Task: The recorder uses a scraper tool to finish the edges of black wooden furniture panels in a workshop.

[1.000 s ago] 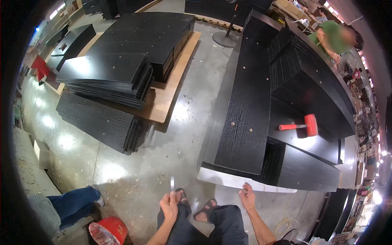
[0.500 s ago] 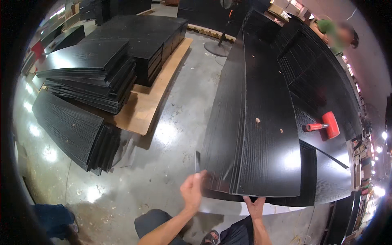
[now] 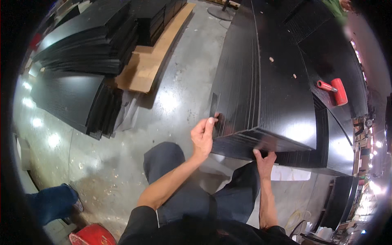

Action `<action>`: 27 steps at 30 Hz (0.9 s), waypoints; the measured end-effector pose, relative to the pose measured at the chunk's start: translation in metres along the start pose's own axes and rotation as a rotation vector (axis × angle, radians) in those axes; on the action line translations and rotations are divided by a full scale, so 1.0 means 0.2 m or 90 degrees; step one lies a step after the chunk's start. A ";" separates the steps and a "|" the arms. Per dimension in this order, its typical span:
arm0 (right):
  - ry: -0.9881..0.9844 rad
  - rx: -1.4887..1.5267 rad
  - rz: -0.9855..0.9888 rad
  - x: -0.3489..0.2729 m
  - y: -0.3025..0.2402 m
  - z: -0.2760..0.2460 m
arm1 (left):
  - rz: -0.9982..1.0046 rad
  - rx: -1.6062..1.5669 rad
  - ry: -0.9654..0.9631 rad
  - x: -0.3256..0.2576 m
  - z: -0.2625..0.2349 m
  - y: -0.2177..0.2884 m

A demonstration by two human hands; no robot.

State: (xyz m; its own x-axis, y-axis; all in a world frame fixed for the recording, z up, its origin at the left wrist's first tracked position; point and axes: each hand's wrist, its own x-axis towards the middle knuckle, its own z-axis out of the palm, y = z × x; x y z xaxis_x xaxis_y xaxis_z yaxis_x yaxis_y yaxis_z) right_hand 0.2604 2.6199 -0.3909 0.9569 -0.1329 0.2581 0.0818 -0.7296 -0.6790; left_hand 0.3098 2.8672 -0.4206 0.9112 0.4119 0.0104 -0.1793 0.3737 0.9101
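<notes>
A tall stack of black wood-grain panels [image 3: 281, 94] stands in front of me, its near end facing my knees. At the stack's left near corner, my left hand [image 3: 203, 136] pinches a thin, flat dark strip [image 3: 213, 104] between thumb and fingers. The strip points upward beside the panel edges; its exact kind is unclear. Low on the near end, my right hand [image 3: 265, 161] grips the edge of a black panel, thumb and fingertips touching it. Some of its fingers are partly hidden by the panel.
A red mallet [image 3: 338, 92] lies on the panels at the right. More black panels [image 3: 65, 100] are stacked at the left, near a wooden board [image 3: 143, 73]. A red object [image 3: 93, 236] and another person's leg [image 3: 53, 204] show at the lower left. A fan base [image 3: 220, 13] stands far ahead.
My view has shifted lower and closer to the stack, and my legs now show. The left hand with its strip has risen along the corner; the right stays at the near end.
</notes>
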 end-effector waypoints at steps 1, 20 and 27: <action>-0.002 0.028 0.002 0.00 0.00 0.01 | -0.028 0.008 -0.005 0.01 -0.02 0.01; 0.062 0.244 0.062 -0.10 -0.01 0.01 | -0.039 -0.082 0.081 -0.27 -0.01 0.06; 0.087 0.222 0.081 -0.11 0.00 -0.03 | -0.043 -0.102 0.075 -0.31 0.04 0.02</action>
State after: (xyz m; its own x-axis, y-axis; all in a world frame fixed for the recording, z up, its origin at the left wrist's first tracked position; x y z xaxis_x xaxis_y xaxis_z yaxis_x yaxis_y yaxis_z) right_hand 0.2373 2.6186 -0.3919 0.9215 -0.3131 0.2296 0.0764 -0.4335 -0.8979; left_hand 0.2566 2.8358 -0.4145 0.8755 0.4715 -0.1054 -0.1842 0.5275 0.8294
